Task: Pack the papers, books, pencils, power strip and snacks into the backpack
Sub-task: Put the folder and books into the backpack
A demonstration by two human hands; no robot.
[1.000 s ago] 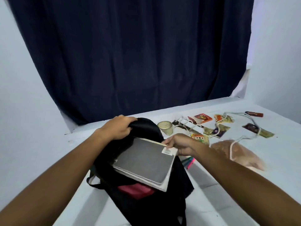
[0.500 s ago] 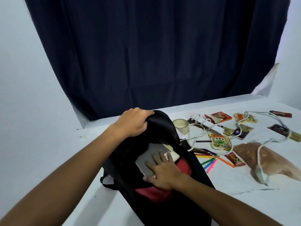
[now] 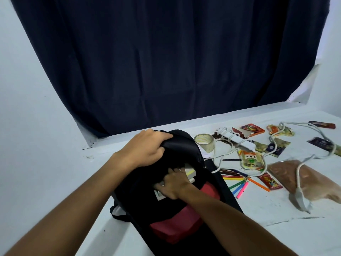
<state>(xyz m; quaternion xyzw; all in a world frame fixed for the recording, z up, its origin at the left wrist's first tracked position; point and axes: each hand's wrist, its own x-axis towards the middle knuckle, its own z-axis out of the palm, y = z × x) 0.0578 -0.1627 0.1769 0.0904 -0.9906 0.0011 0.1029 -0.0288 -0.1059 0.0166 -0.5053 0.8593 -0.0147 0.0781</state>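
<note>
A black backpack (image 3: 140, 206) with a red front pocket lies on the white table. My left hand (image 3: 145, 149) grips the top flap and holds the mouth apart. My right hand (image 3: 173, 184) lies flat on the books (image 3: 190, 171) and presses them into the opening, so only their corners show. To the right lie coloured pencils (image 3: 239, 183), a white power strip (image 3: 238, 140) with its long cord, and several snack packets (image 3: 250, 159).
A roll of clear tape (image 3: 203, 142) stands behind the backpack. A brown plastic bag (image 3: 302, 179) lies at the right with the cord's plug (image 3: 299, 197) on it. A dark curtain (image 3: 166, 61) hangs beyond the table's far edge.
The books went from resting on the backpack's mouth to mostly inside it. My right hand shifted from pinching their corner to pressing on them and followed them deeper. The camera panned right.
</note>
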